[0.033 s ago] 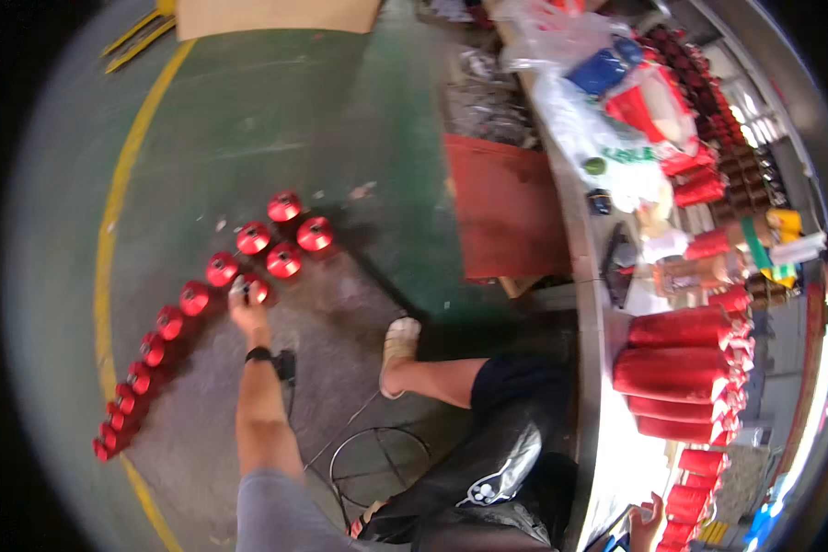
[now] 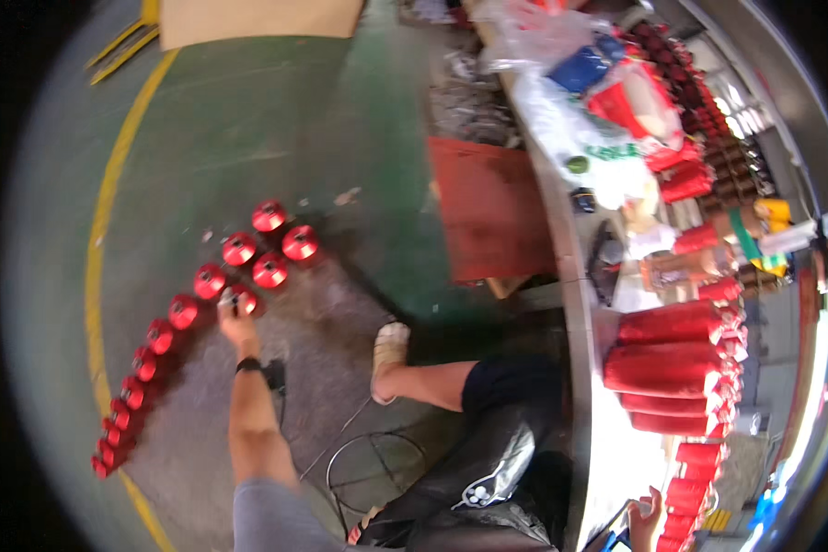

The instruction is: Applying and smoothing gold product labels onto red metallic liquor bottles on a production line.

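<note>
My left hand reaches down to the floor with its fingers closed on the top of a red canister. A black band sits on that wrist. The canister stands at the end of a long row of red canisters that curves along the floor. A tight cluster of several more stands just beyond it. My right hand shows at the lower edge beside the steel table. It is next to a dark flat object, and its grip is unclear.
Large red cylinders lie stacked on the table, with bags and bottles further back. A red board leans beside the table. My leg and pale shoe rest on the grey floor near a wire hoop. A yellow line crosses the green floor.
</note>
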The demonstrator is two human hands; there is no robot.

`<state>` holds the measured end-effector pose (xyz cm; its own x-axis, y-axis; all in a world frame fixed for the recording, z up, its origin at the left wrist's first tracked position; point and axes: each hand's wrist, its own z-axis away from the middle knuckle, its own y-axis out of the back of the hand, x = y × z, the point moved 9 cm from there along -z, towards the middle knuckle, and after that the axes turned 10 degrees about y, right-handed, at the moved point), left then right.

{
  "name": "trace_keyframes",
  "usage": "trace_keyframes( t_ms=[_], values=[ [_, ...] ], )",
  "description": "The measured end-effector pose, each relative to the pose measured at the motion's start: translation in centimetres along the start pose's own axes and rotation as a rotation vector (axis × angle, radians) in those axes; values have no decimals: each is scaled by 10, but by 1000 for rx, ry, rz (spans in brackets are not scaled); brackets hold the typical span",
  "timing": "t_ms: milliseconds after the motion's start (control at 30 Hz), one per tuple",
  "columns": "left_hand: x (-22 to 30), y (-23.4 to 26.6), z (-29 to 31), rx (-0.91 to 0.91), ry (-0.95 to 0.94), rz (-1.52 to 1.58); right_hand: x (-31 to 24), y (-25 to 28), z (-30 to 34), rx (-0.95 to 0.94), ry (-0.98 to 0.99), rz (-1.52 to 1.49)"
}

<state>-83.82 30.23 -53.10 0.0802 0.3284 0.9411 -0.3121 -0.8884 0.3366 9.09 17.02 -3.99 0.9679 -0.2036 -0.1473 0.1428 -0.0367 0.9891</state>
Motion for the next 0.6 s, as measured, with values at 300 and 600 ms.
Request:
trace_keyframes(
  t_ms=[300,600],
  values=[
    [16,20,-13,254,165,-323,-62,4,0,90,-58,-135],
    [470,-172,227,-774,-245,498,-20,24,22,281,-161,-329]
  ],
)
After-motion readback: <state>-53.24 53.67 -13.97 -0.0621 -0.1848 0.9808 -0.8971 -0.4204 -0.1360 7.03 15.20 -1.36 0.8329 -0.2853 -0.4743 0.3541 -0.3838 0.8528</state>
